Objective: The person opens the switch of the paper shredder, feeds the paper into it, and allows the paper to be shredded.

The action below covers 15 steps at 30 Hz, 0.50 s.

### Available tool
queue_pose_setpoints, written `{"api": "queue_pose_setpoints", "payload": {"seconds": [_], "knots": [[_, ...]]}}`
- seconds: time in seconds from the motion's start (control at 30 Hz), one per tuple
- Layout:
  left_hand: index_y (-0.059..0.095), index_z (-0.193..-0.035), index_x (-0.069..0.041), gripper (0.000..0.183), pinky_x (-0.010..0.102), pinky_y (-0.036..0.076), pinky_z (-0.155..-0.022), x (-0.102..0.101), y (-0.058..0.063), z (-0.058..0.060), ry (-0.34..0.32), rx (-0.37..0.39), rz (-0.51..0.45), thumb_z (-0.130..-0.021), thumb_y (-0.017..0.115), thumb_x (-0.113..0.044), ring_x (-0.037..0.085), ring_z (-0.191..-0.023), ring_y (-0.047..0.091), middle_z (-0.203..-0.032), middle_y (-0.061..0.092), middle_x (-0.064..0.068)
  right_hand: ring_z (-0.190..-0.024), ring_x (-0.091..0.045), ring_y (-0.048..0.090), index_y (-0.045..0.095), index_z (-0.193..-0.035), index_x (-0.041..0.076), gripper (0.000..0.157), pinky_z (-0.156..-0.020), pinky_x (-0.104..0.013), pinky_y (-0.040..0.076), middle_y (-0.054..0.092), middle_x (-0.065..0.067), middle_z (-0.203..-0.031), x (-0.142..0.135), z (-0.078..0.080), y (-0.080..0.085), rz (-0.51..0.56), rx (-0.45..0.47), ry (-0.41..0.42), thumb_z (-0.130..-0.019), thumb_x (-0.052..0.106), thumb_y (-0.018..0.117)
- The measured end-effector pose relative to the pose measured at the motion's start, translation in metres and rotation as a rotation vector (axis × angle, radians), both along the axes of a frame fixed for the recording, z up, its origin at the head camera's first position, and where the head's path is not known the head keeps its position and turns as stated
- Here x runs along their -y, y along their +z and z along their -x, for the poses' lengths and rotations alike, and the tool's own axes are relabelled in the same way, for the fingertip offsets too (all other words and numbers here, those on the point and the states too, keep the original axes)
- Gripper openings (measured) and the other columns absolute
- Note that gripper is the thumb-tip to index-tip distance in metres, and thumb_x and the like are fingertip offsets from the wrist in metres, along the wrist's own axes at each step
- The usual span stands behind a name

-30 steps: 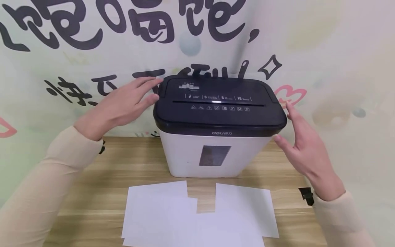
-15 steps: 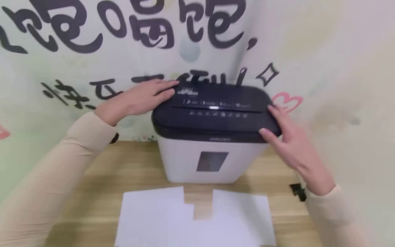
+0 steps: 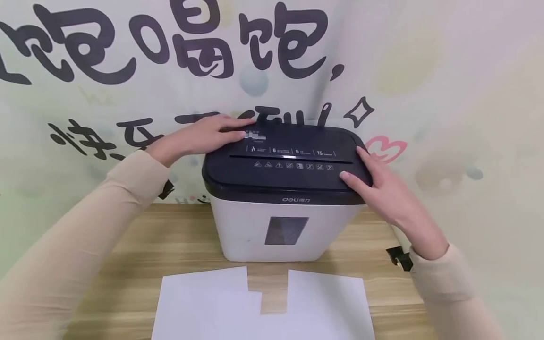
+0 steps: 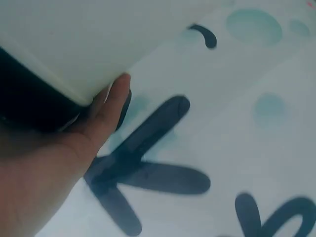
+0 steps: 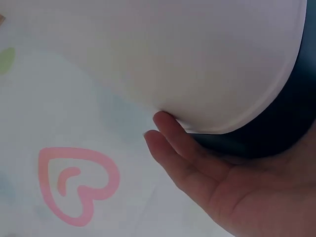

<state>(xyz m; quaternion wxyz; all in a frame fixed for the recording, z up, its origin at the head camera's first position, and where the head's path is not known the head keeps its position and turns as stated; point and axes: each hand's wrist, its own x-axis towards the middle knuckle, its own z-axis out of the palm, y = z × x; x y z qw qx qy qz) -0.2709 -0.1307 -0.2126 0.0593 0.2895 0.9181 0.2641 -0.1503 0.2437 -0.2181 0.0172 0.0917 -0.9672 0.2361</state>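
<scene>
A paper shredder (image 3: 289, 179) with a black top and a white bin stands upright on the wooden table in the head view. My left hand (image 3: 208, 134) grips the black top at its left end; thumb and index finger lie on the upper face. At the opposite end my right hand (image 3: 386, 196) holds the top, thumb over the front corner. In the left wrist view, a finger (image 4: 116, 101) reaches past the black rim beside the white bin (image 4: 98, 39). The right wrist view has fingertips (image 5: 168, 123) curled round the rim against the white bin (image 5: 212, 64).
Several white paper sheets (image 3: 204, 311) lie overlapping in front of the shredder on the wooden table (image 3: 395, 293). A pale wall covering (image 3: 425, 71) with dark lettering rises close behind it.
Both hands have come in from beside the shredder onto its black top and now hold it. The shredder and sheets appear lower in the head view as the camera shifts.
</scene>
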Motion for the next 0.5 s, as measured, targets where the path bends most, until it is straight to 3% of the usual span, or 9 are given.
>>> {"api": "queue_pose_setpoints", "payload": {"seconds": [0.27,0.5], "knots": [[0.055,-0.143,-0.026,0.045,0.042,0.028,-0.115,-0.008,-0.004,0.013,-0.011,0.067,-0.166,-0.099,0.059,-0.036,0.023,-0.141,0.037,-0.149,0.048,0.007,-0.148,-0.044,0.013,0.018,-0.159,0.017,0.082,-0.114,-0.062,0.019,0.000,-0.012,-0.166,0.006,0.014,0.006,-0.089,0.004,0.027,-0.097,0.062,0.047],[0.058,-0.139,-0.025,0.043,0.039,0.026,-0.117,-0.010,-0.003,0.015,0.005,0.091,-0.197,-0.098,0.063,-0.035,0.021,-0.142,0.036,-0.149,0.048,0.006,-0.150,-0.041,0.011,0.020,-0.159,0.016,0.080,-0.115,-0.061,0.018,0.001,-0.011,-0.166,0.005,0.018,0.002,-0.065,-0.014,0.036,-0.098,0.059,0.048]]}}
